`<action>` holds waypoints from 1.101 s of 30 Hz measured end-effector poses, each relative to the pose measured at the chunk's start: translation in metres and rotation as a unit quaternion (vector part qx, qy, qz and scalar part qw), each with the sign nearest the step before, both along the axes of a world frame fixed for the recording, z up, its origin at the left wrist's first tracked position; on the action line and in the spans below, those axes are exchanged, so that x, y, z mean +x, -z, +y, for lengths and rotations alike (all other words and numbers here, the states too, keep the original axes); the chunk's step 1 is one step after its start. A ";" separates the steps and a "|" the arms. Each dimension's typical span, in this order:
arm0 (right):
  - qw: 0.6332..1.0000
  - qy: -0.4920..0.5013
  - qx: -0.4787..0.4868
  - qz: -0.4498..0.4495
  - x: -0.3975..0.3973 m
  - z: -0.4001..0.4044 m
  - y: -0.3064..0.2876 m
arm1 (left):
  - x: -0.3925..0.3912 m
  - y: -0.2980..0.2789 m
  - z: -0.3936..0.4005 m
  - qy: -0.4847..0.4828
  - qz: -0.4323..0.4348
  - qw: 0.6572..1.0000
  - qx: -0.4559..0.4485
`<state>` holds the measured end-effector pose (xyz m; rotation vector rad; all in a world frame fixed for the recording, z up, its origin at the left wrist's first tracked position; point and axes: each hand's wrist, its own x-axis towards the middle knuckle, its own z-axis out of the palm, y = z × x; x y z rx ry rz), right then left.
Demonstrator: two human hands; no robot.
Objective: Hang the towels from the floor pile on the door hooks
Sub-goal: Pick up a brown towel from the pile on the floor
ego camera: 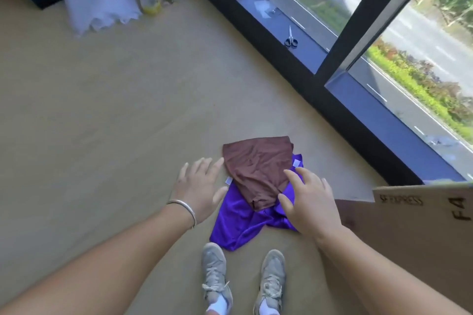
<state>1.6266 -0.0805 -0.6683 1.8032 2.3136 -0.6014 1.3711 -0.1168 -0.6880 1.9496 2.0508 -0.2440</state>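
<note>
Your biggest risk here is lifting both towels at once. The brown towel (pixel 256 169) lies crumpled on top of the purple towel (pixel 245 222), so a deep grab could catch both layers and drag the purple one up in a tangle. You could also take it by a loose middle fold, which I judge would leave no clean edge to put over a hook. No door or hooks are in view, so you will have to turn away from the window to find them.

Your left hand (pixel 198 190) hovers with fingers spread and straight, its fingertips just beside the brown towel's left edge, holding nothing. The pile sits on the floor (pixel 102 110) just ahead of your shoes (pixel 243 279), between your hands. Your right hand (pixel 307 202) is spread too, its fingers over the brown towel's right edge and the purple cloth; I cannot tell whether they touch.
</note>
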 end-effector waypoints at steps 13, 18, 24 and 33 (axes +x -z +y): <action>0.999 0.015 -0.015 -0.030 0.029 0.081 0.341 | 0.063 0.345 0.127 0.071 -0.071 0.995 -0.004; 0.999 0.034 -0.014 -0.009 0.045 0.106 0.418 | 0.104 0.415 0.189 0.114 -0.103 0.988 0.019; 0.997 0.057 -0.014 0.047 0.058 0.146 0.480 | 0.144 0.474 0.269 0.148 -0.121 0.982 0.001; 0.989 0.127 -0.014 0.078 0.061 0.160 0.507 | 0.177 0.506 0.309 0.123 -0.113 0.986 -0.009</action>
